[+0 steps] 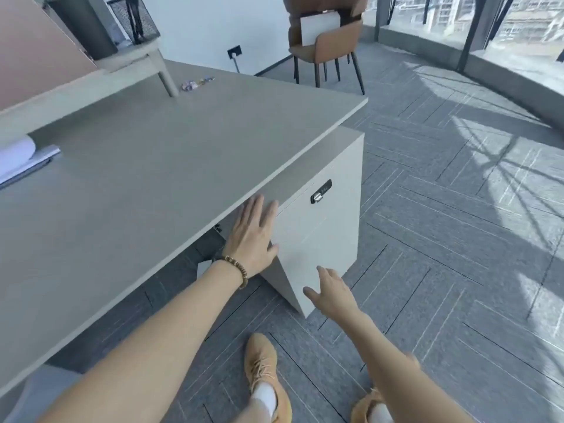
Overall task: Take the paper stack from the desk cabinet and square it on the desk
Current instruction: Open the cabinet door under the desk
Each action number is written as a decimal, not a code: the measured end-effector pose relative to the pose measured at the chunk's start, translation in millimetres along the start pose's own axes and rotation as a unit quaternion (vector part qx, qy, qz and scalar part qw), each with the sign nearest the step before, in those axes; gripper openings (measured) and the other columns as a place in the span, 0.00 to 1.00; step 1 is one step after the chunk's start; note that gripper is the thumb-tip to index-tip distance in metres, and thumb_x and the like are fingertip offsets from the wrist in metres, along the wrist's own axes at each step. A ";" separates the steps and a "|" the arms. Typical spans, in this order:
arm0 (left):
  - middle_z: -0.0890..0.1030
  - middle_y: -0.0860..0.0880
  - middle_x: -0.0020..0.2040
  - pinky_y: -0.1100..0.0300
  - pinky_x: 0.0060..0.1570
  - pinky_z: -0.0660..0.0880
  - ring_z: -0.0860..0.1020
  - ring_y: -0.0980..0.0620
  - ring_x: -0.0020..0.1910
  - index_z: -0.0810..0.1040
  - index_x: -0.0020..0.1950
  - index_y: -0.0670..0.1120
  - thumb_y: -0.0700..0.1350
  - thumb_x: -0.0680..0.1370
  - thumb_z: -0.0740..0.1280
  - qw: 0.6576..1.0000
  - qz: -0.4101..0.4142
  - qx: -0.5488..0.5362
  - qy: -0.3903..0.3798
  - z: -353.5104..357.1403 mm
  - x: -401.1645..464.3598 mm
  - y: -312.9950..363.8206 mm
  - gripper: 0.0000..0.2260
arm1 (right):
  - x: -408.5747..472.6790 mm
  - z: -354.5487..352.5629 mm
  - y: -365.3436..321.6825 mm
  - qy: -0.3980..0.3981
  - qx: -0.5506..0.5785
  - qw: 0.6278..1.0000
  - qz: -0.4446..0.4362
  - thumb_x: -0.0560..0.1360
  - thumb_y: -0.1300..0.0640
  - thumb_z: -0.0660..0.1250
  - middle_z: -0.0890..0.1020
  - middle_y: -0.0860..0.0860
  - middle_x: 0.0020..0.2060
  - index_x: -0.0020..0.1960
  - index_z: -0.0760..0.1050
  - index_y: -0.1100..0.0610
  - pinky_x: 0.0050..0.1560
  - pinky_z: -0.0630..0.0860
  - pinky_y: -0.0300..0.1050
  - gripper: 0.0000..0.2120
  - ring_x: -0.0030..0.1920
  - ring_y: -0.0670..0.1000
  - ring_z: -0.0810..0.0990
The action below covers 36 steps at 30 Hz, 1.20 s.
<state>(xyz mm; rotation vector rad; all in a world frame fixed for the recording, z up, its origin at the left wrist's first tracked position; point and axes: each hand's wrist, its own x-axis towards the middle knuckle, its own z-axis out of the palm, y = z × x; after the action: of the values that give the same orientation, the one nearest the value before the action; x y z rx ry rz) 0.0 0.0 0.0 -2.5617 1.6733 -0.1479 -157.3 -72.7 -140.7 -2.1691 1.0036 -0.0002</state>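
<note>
A pale grey desk cabinet (332,233) stands under the right end of the grey desk (146,178), its door closed, with a black lock and silver knob (320,192) near the top. My left hand (251,236) lies flat and open against the cabinet's upper left edge, just below the desktop. My right hand (331,290) hovers open with fingers spread beside the cabinet's lower front corner. Neither hand holds anything. No paper stack shows; the cabinet's inside is hidden.
White papers on a clipboard (21,161) lie at the desk's left edge. A raised shelf leg (166,77) and small coloured objects (197,83) stand at the back. A brown chair (326,41) is beyond the desk. My shoes (265,374) stand on grey carpet.
</note>
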 end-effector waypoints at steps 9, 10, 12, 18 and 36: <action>0.63 0.44 0.79 0.47 0.78 0.57 0.59 0.43 0.79 0.57 0.80 0.43 0.49 0.69 0.77 0.988 0.083 0.039 0.127 30.4 32.1 -10.0 0.45 | 61.5 56.5 -5.3 0.060 0.174 0.983 0.021 0.73 0.43 0.70 0.54 0.56 0.80 0.81 0.45 0.56 0.74 0.64 0.54 0.48 0.79 0.57 0.57; 0.64 0.45 0.79 0.47 0.78 0.58 0.61 0.44 0.79 0.58 0.80 0.43 0.49 0.68 0.78 0.987 0.083 0.034 0.134 32.4 32.3 -10.1 0.46 | 66.9 59.6 -8.7 0.073 0.183 0.980 0.019 0.72 0.42 0.71 0.54 0.55 0.80 0.81 0.44 0.56 0.74 0.65 0.54 0.50 0.79 0.56 0.57; 0.66 0.45 0.78 0.47 0.77 0.60 0.62 0.43 0.78 0.59 0.79 0.43 0.48 0.66 0.80 0.985 0.084 0.030 0.150 33.8 32.3 -9.8 0.47 | 75.3 63.8 -15.7 0.092 0.204 0.974 0.023 0.69 0.41 0.73 0.54 0.56 0.79 0.80 0.41 0.55 0.73 0.67 0.55 0.54 0.78 0.58 0.59; 0.67 0.45 0.78 0.47 0.76 0.62 0.63 0.44 0.78 0.60 0.79 0.43 0.49 0.65 0.81 0.984 0.082 0.029 0.157 34.6 33.1 -10.3 0.48 | 90.5 68.5 -34.3 0.186 0.190 0.963 0.040 0.64 0.34 0.74 0.51 0.60 0.79 0.79 0.40 0.57 0.77 0.61 0.53 0.61 0.79 0.59 0.54; 0.64 0.43 0.79 0.43 0.76 0.61 0.63 0.39 0.77 0.59 0.79 0.43 0.36 0.67 0.79 0.994 -0.040 0.070 0.078 16.3 22.7 30.7 0.45 | 1.3 -14.7 68.7 0.117 0.033 0.990 -0.071 0.65 0.47 0.67 0.58 0.54 0.78 0.81 0.45 0.56 0.72 0.69 0.51 0.51 0.77 0.55 0.61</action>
<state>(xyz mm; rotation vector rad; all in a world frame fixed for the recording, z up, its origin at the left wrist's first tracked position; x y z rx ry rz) -16.8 -32.9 -18.9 -2.5699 1.5467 -0.4648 -205.9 -111.8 -172.9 -2.2110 0.9605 -0.3572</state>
